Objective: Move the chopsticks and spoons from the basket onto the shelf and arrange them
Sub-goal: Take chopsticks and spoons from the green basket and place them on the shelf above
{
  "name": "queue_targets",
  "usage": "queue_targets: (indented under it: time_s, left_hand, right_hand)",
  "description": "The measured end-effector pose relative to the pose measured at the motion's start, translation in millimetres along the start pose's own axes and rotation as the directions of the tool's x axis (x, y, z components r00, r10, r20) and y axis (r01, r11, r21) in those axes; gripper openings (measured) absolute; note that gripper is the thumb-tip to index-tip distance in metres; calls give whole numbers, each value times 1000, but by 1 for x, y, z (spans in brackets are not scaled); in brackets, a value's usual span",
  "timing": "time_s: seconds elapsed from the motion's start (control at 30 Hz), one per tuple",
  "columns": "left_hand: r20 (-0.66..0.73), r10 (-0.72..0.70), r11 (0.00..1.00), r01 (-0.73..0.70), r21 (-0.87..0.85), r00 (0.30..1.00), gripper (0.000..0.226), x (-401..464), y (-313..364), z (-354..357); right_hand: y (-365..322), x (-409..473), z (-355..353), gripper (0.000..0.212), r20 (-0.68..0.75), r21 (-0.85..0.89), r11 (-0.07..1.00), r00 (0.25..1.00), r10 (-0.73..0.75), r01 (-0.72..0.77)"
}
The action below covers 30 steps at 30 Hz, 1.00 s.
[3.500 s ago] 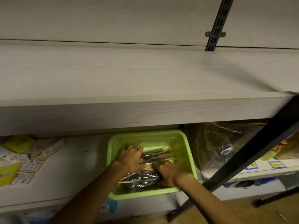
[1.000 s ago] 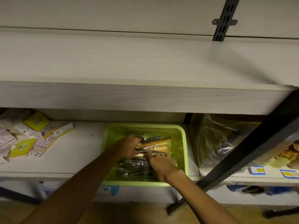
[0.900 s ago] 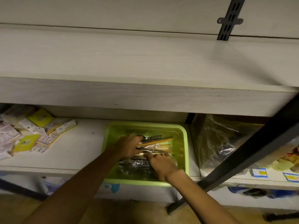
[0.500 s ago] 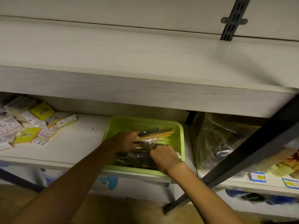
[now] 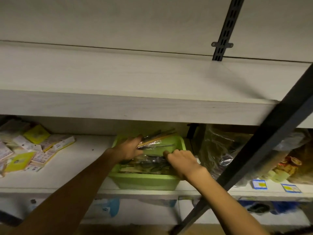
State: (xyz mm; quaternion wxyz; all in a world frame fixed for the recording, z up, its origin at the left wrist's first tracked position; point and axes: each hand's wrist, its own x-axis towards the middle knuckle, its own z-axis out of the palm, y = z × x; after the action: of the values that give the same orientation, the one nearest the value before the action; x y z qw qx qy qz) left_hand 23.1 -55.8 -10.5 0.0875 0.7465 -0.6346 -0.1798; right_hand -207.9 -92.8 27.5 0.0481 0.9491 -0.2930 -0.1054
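Green plastic forms the basket [image 5: 145,181], which sits on the lower shelf [image 5: 71,167] directly beneath the front edge of the empty upper shelf [image 5: 135,77]. Both hands are inside the basket. The left hand [image 5: 129,150] is closed around the near end of a clear-wrapped bundle of chopsticks [image 5: 157,139]. The right hand [image 5: 182,161] is curled with fingertips down on the wrapped spoons [image 5: 150,164] lying on the basket floor; whether it grips them cannot be determined.

Governing relation: the bundle's long axis runs from the left hand toward 2 o'clock, with the far tips raised above the back rim and nearly meeting the underside of the upper shelf. The left hand is therefore the nearer and the only one holding the bundle; the right hand lies at 4 o'clock from it, just beside. The destination surface is at 12 o'clock, above the overhang, so in my judgement the bundle must first be drawn toward 6 o'clock, clear of the shelf edge, before it is lifted.

Change from half a second ago: the bundle lay lower and flatter then, within the basket walls; its far end now tilts above the rim. The right hand remains at the same place on the spoons. The view has dropped slightly, so more of the basket's front wall is visible.
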Motion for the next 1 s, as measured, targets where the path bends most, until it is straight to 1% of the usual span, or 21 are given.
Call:
queue_targets:
  time_s: [0.1,0.2,0.3,0.4,0.47,0.53,0.57,0.63,0.7,0.73,0.77,0.83,0.93,1.0]
  left_hand:
    - [-11,-2,1000,1,-10,1000,44,-1,2,-5]
    - [-12,7,999,-8,-50,1000,45,-7,4,-10]
    - [-60,6,996,-12,-86,998,44,-15,3,-15]
    - [-97,13,986,-28,-163,995,35,-27,1,-21]
    - [-129,21,975,-49,-216,991,28,-39,2,-25]
    - [-183,27,977,-65,-203,983,25,-53,4,-29]
    - [-211,39,979,-79,-188,977,24,-60,5,-32]
    - [-254,75,969,-130,-210,964,23,-75,8,-36]
    - [-253,99,935,-177,-307,962,23,-89,11,-39]
    - [-226,103,908,-184,-376,969,23,-96,14,-39]
    - [-183,106,875,-179,-450,977,25,-102,16,-37]
    - [-106,104,823,-146,-549,989,27,-114,23,-29]
    - [-63,87,794,-108,-598,994,18,-129,38,-11]
    - [-54,106,775,-116,-621,993,11,-141,52,3]
  right_hand:
    - [4,-15,1,46,-2,65,995,997,76,-75]
    - [6,-33,2,45,15,193,966,985,174,-174]
    - [4,-54,1,43,16,356,887,951,308,-294]
    - [-6,-69,0,41,55,527,760,908,415,-379]
    - [-20,-78,-2,31,72,702,615,895,440,-359]
    - [-41,-88,-4,25,76,868,403,879,470,-291]
    - [-52,-93,-6,24,84,919,300,870,486,-256]
    - [-73,-104,-9,24,103,973,126,849,519,-195]
    - [-93,-114,-12,23,122,991,-16,824,553,-136]
    - [-101,-120,-13,22,131,991,-72,815,565,-109]
    - [-109,-127,-14,22,136,990,-112,808,573,-88]
    - [-121,-141,-14,22,138,987,-144,794,592,-64]
    - [-133,-165,-11,25,140,984,-170,770,622,-42]
    - [-135,-181,-8,28,134,983,-185,744,655,-15]
